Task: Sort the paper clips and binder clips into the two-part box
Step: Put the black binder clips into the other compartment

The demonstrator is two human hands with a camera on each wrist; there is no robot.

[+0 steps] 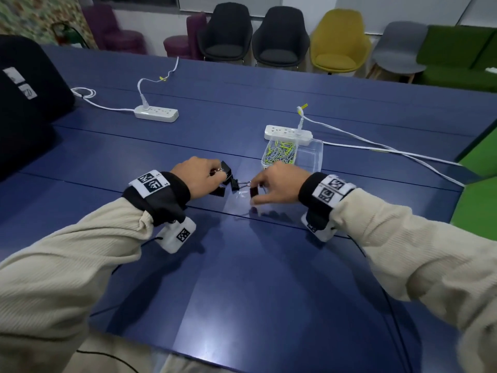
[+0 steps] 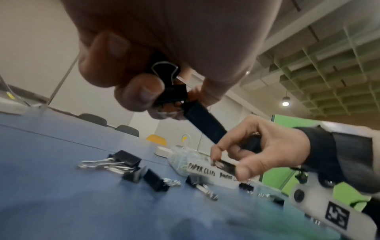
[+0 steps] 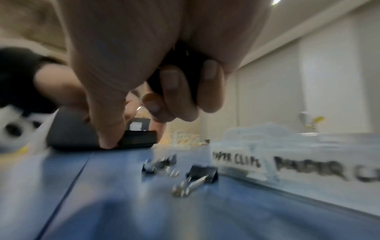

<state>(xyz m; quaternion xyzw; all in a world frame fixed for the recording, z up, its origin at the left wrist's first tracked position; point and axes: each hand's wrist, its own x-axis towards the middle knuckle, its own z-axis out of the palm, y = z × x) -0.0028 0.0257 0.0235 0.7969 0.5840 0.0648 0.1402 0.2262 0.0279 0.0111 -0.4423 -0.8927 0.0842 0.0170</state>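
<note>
My left hand (image 1: 215, 177) grips several black binder clips (image 2: 171, 92) in its curled fingers, just above the blue table. My right hand (image 1: 255, 191) pinches another black binder clip (image 3: 137, 139) between thumb and forefinger at the table top, and its curled fingers hold more black clips (image 3: 185, 65) in the palm. A few loose binder clips (image 2: 156, 180) lie between the hands. The clear two-part box (image 1: 318, 154) stands just beyond my right hand. Its left half is full of coloured paper clips (image 1: 281, 153). Nothing shows in its right half (image 1: 309, 157).
Two white power strips (image 1: 156, 113) (image 1: 287, 132) with trailing cables lie farther back on the table. A dark bag (image 1: 27, 103) sits at the far left. Chairs line the far side. The box front bears handwritten labels (image 3: 236, 160).
</note>
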